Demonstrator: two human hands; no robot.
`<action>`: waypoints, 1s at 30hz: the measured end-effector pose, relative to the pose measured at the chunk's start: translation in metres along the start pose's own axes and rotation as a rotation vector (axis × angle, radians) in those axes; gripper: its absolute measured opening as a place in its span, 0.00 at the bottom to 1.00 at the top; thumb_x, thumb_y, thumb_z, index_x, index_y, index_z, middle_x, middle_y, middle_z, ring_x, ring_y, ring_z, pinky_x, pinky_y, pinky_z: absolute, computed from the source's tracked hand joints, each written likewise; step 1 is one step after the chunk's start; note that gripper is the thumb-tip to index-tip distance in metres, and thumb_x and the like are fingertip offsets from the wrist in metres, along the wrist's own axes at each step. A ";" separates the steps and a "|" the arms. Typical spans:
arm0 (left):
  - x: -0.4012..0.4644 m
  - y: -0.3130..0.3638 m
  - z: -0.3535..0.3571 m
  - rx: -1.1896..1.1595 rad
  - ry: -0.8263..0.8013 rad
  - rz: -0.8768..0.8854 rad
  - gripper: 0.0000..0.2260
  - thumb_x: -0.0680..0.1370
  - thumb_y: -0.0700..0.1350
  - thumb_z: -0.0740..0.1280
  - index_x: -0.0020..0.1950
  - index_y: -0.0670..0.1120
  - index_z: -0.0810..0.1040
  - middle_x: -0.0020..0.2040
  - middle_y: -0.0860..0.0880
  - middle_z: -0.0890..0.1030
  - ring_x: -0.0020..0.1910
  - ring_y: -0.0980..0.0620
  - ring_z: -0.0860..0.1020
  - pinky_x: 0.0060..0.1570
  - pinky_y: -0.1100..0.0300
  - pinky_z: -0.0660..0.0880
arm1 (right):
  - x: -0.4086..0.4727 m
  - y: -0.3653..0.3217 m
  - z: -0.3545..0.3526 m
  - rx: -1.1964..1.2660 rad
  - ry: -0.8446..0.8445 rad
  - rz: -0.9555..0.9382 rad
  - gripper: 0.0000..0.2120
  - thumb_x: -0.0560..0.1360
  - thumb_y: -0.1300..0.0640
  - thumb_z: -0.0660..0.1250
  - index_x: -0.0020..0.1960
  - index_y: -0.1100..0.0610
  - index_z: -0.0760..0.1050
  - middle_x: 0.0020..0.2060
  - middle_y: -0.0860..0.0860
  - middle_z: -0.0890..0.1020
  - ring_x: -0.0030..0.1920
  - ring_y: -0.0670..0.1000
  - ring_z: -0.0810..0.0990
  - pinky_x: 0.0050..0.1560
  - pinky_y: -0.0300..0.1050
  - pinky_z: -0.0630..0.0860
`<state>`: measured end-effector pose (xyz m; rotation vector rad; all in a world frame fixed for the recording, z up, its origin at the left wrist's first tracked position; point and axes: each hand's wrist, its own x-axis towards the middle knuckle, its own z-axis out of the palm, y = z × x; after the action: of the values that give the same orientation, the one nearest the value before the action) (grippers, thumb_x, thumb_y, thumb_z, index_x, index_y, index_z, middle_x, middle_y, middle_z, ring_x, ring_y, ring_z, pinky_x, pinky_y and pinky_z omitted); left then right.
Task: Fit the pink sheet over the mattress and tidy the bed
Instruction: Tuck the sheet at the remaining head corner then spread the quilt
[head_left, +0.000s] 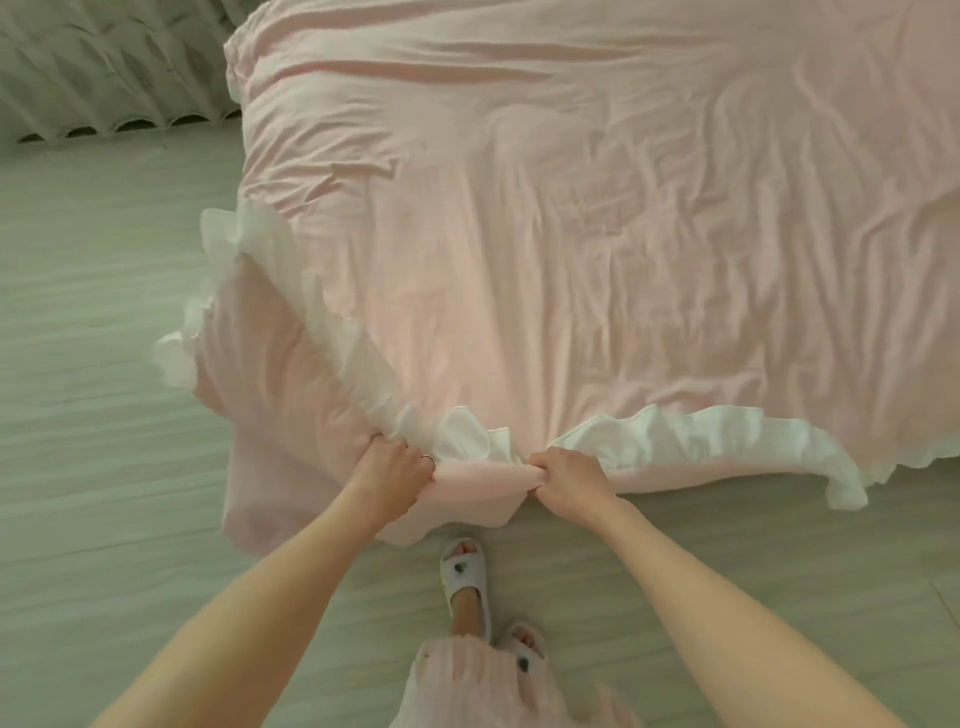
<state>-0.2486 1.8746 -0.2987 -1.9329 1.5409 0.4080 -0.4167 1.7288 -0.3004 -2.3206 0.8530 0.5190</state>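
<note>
The pink sheet (571, 234) lies wrinkled over the whole bed, hiding the mattress. A white ruffle (727, 441) runs along its near edge and down the left corner. My left hand (395, 470) grips the gathered edge at the near corner. My right hand (569, 483) grips the same edge a short way to the right. A bunched pink roll of sheet (480, 475) stretches between the two fists. The corner flap (270, 431) hangs down toward the floor on the left.
Pale wood-look floor (104, 415) surrounds the bed on the left and near side. A grey pleated curtain (104, 67) hangs at the far left. My feet in white slippers (467, 587) stand close to the bed's near edge.
</note>
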 end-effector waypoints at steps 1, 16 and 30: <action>-0.003 0.004 0.008 -0.049 -0.004 -0.026 0.14 0.76 0.43 0.63 0.62 0.45 0.71 0.59 0.46 0.75 0.60 0.45 0.72 0.55 0.48 0.73 | -0.001 -0.002 0.005 -0.026 0.012 -0.002 0.07 0.72 0.61 0.61 0.46 0.52 0.76 0.46 0.54 0.81 0.52 0.59 0.78 0.50 0.48 0.69; -0.021 0.032 0.089 -0.508 -0.277 0.054 0.16 0.75 0.38 0.59 0.63 0.43 0.71 0.57 0.45 0.74 0.55 0.42 0.75 0.53 0.49 0.74 | 0.007 -0.002 0.064 -0.154 -0.268 0.145 0.03 0.73 0.58 0.61 0.44 0.54 0.74 0.48 0.53 0.80 0.57 0.56 0.77 0.52 0.46 0.70; 0.034 -0.021 0.107 -0.577 0.028 -0.205 0.31 0.78 0.40 0.56 0.77 0.54 0.45 0.78 0.47 0.40 0.77 0.43 0.42 0.72 0.40 0.53 | 0.088 0.010 0.053 -0.276 0.068 0.067 0.28 0.80 0.51 0.55 0.76 0.48 0.48 0.77 0.53 0.47 0.77 0.56 0.46 0.69 0.62 0.59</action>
<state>-0.2043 1.9198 -0.3936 -2.5115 1.3123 0.8042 -0.3683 1.7187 -0.3907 -2.5788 0.9449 0.6232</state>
